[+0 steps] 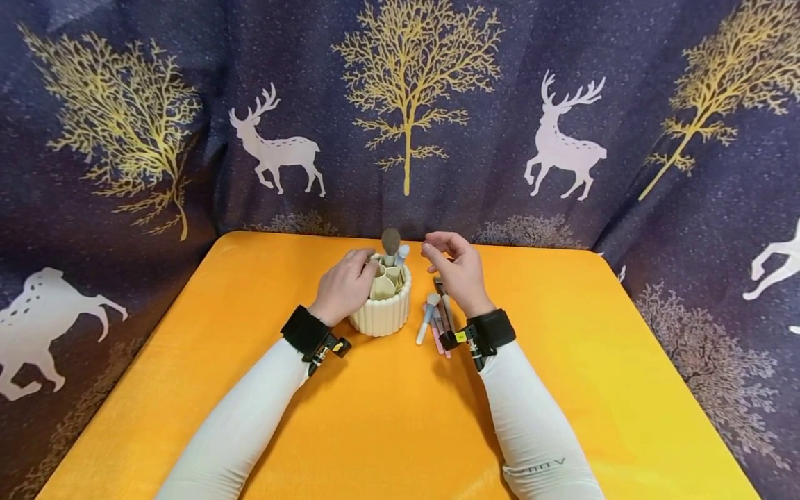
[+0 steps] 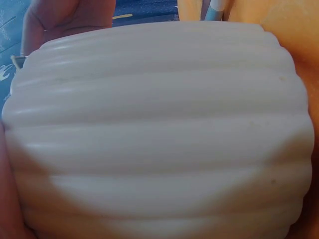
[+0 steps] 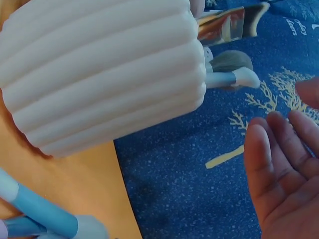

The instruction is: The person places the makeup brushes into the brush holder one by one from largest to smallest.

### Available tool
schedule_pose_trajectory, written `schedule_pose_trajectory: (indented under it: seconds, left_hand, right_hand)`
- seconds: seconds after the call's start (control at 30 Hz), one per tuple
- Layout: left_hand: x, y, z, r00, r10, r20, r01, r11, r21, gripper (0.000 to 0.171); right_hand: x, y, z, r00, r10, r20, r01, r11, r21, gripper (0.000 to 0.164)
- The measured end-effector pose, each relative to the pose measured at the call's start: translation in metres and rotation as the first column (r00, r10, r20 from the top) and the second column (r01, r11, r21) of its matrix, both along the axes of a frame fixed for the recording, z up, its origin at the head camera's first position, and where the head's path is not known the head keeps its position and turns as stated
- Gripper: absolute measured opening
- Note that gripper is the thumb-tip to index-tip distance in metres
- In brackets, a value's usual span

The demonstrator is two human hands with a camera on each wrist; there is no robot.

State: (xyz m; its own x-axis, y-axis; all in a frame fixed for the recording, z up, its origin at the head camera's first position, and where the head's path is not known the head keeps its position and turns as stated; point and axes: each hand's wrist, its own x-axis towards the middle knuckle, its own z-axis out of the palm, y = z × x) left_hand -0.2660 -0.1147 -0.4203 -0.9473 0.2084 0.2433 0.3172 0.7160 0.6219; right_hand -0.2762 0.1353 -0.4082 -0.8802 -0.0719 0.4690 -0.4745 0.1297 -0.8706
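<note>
A cream ribbed makeup brush holder (image 1: 380,316) with inner compartments stands on the table. My left hand (image 1: 344,285) grips its left side and rim, thumb at the top edge. In the holder are a large fluffy brush (image 1: 390,242), a pale blue-and-white brush (image 1: 402,254) and a flat-tipped brush (image 3: 229,25). To the right of the holder my right hand (image 1: 459,271) hovers with loosely curved fingers and nothing in them. Beneath and beside it lie several makeup brushes, among them a blue-and-white brush (image 1: 427,319). The ribbed wall (image 2: 159,119) fills most of the left wrist view.
An orange cloth covers the table (image 1: 387,417). Behind it hangs a dark blue curtain (image 1: 437,187) printed with deer and golden trees. The loose brushes lie close together, partly hidden by the right wrist's black strap (image 1: 490,330).
</note>
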Motion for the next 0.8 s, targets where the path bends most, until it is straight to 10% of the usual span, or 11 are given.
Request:
schedule_pose_trajectory:
  seconds: [0.8]
  left_hand:
    - [-0.001, 0.0, -0.001, 1.0, 0.009, -0.008, -0.01, 1.0, -0.003, 0.054]
  right_hand:
    - [-0.02, 0.025, -0.021, 0.951, -0.262, 0.166, 0.194, 0.92, 0.342, 0.028]
